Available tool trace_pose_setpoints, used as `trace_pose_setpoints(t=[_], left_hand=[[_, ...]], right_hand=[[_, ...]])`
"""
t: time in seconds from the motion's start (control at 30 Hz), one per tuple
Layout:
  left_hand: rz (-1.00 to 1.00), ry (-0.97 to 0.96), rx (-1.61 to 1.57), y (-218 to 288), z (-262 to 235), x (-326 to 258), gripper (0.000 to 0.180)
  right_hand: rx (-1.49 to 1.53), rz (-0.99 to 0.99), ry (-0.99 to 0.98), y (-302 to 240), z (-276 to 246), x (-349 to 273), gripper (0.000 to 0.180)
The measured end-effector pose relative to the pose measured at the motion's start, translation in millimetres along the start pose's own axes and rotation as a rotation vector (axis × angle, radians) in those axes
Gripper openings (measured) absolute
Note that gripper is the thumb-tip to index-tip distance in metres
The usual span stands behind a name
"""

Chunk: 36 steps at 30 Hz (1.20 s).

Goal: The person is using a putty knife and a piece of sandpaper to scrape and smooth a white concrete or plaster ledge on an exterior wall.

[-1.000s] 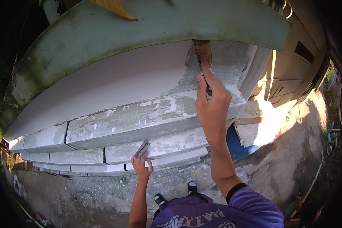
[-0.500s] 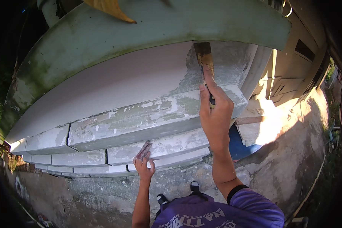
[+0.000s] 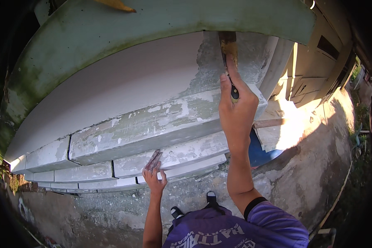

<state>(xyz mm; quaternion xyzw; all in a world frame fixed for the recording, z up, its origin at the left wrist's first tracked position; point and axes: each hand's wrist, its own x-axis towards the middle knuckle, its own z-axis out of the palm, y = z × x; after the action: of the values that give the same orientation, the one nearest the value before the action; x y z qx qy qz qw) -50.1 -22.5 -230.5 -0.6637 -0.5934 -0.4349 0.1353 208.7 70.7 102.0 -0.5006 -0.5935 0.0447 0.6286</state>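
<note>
My right hand is closed around the dark handle of a putty knife, its index finger stretched along the blade. The blade lies against the grey, bare patch of wall, right up under the greenish overhang. To the left, the wall is smooth and white. Lower down, my left hand has its fingers bent around a small flat brownish piece whose kind I cannot make out. It is at the lower ledge, which has patchy white paint.
A thick upper ledge with flaking paint juts out below the wall. Under its right end sits a blue object, beside a sunlit pale sheet. A yellow leaf lies on the overhang. My feet stand on rough concrete.
The putty knife and my right hand have shifted slightly up and right, with the blade's tip now at the overhang's edge. My left hand has barely moved. The view has tilted slightly.
</note>
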Motion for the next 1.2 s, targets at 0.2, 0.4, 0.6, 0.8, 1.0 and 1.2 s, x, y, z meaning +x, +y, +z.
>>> trace_pose_setpoints(t=[0.2,0.4,0.6,0.8,1.0,1.2], left_hand=[[-0.002,-0.015,0.032,-7,1,-5,0.042],[-0.013,-0.028,0.031,-6,3,-6,0.044],[0.022,0.003,0.022,-5,0,-4,0.045],[0.028,0.003,0.03,-6,2,3,0.046],[0.019,0.009,0.021,-5,-1,-4,0.046],[0.009,-0.014,0.015,-2,1,-2,0.048]], right_hand=[[-0.01,-0.275,0.146,7,2,6,0.037],[-0.01,-0.167,0.052,-3,4,2,0.038],[-0.091,-0.104,-0.019,-7,2,-11,0.035],[-0.081,-0.21,0.04,-5,4,5,0.036],[-0.081,-0.07,-0.075,-7,2,-7,0.036],[-0.047,-0.178,0.02,-10,9,9,0.036]])
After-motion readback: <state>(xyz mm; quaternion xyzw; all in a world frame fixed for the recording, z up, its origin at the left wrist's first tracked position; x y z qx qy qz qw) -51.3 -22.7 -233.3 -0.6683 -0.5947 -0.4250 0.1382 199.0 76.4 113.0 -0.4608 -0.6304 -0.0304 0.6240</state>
